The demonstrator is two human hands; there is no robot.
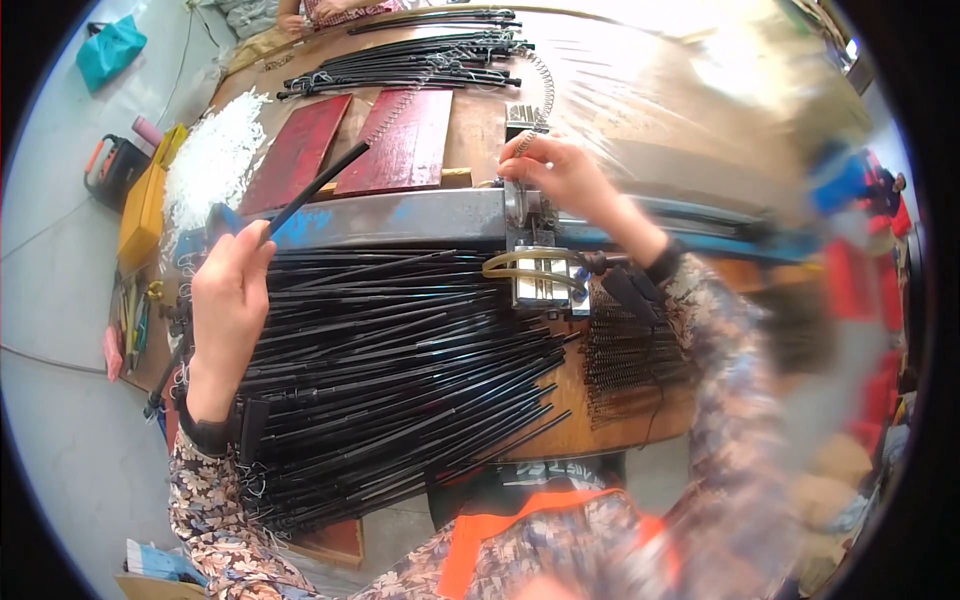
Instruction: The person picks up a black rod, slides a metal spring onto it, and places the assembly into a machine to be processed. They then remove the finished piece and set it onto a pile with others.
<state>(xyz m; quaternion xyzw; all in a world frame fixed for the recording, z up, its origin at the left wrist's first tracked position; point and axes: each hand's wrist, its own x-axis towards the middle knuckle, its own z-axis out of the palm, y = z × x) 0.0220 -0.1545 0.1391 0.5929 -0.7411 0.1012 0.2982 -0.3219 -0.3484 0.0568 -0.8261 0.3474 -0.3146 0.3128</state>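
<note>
My left hand [228, 300] is closed around the lower end of a slim black tube [318, 188], which slants up and to the right. From the tube's upper end a long thin coil spring [547, 78] arcs over to my right hand [565, 175]. The thumb and fingers of that hand pinch the spring's other end, just above a metal fixture [518, 205] on the steel beam [420, 218]. Below my left hand many black rods [370, 370] lie in a wide layer. To their right sits a pile of coil springs [630, 360].
A metal block with a looped hose [545, 280] stands before the beam. Beyond lie two red boards [400, 140], white small pieces [220, 155] and bundled black rods [410, 65]. A yellow box [145, 215] is at left. Another person's hands [310, 15] show at the far edge.
</note>
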